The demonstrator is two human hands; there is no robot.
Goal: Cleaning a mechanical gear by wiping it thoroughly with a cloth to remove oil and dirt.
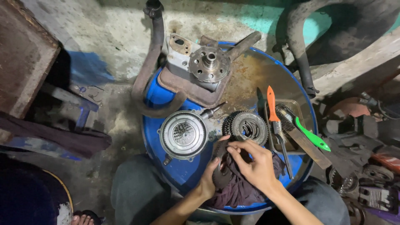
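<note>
Atop a blue drum (pixel 175 166), both hands' grips, left (pixel 208 179) and right (pixel 256 164), pinch a dark ring plate (pixel 221 166) tilted on edge over a rag (pixel 241 187).

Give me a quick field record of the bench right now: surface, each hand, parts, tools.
surface: blue drum top, rusty and oily
left hand: left hand holds a dark ring-shaped plate over a dark rag
right hand: right hand pinches the same plate's upper edge
parts: round silver clutch housing left of the hands; stack of toothed plates just above them; grey flanged hub at the far side
tools: orange-handled pliers and green-handled brush at a metal tray, right
</note>
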